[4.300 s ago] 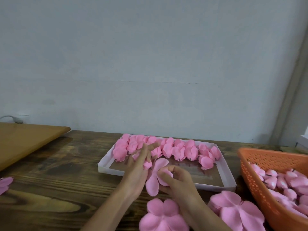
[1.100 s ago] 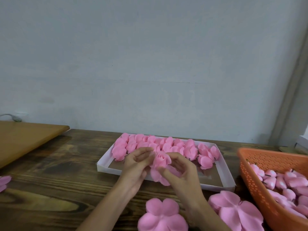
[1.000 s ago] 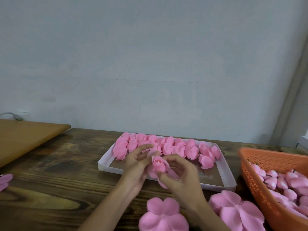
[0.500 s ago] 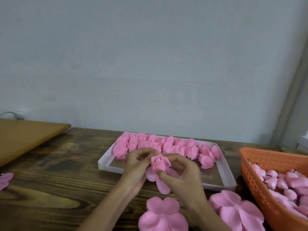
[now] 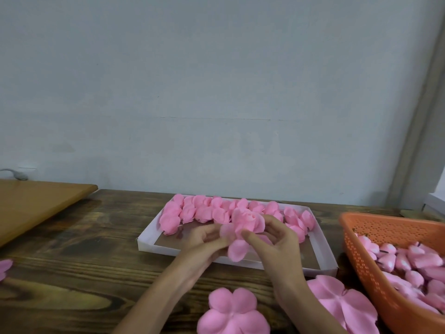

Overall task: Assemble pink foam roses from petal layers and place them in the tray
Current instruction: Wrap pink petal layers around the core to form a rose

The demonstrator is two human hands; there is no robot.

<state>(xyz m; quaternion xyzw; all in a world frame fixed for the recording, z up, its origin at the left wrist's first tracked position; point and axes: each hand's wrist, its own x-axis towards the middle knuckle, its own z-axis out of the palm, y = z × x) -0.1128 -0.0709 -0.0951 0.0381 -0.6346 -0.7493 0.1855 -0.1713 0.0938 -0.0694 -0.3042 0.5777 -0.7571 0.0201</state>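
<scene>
Rose (image 5: 246, 221) is pinched between left hand (image 5: 204, 239) and right hand (image 5: 277, 245), above the near edge of the tray (image 5: 154, 243). Foam appears light, soft and easily creased; grip it at the base, not the petals.

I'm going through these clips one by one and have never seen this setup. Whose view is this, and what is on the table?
There is no machine here. A camera worn on a person's head looks forward and down at their two bare hands. The left hand and right hand together hold a half-made rose, with fingers curled round its petals, by the white tray. Finished roses line the tray's far side. On the dark wooden table, nearer the person, lie a flat petal layer and a second petal layer. The orange basket at the right holds pink buds.
</scene>
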